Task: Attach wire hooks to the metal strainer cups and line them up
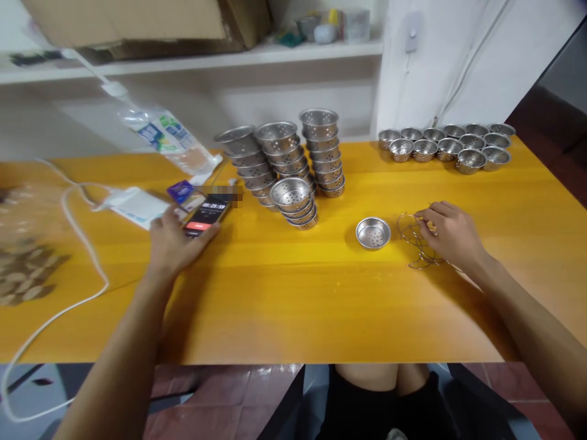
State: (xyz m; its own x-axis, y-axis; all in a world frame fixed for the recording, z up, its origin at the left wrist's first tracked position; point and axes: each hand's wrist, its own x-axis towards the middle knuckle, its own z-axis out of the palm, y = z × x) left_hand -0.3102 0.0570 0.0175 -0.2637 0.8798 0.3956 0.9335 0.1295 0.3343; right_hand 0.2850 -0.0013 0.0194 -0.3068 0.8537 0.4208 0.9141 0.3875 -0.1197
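Observation:
My left hand [172, 241] rests on the yellow table [293, 305] with its fingers closed round the near end of a phone [207, 216] whose screen shows a timer. My right hand [452, 233] lies on a heap of thin wire rings [413, 235], fingers curled and pinching at them. A single perforated metal cup [373, 233] sits just left of the rings. Behind it stand several stacks of the same cups [293, 162].
Several finished cups [447, 146] sit in rows at the back right. A plastic bag [165, 137], a white pack [137, 205] and a white cable [82, 244] lie at the left. A pile of small brown pieces [22, 275] is at the far left. A shelf with a cardboard box [137, 24] runs behind.

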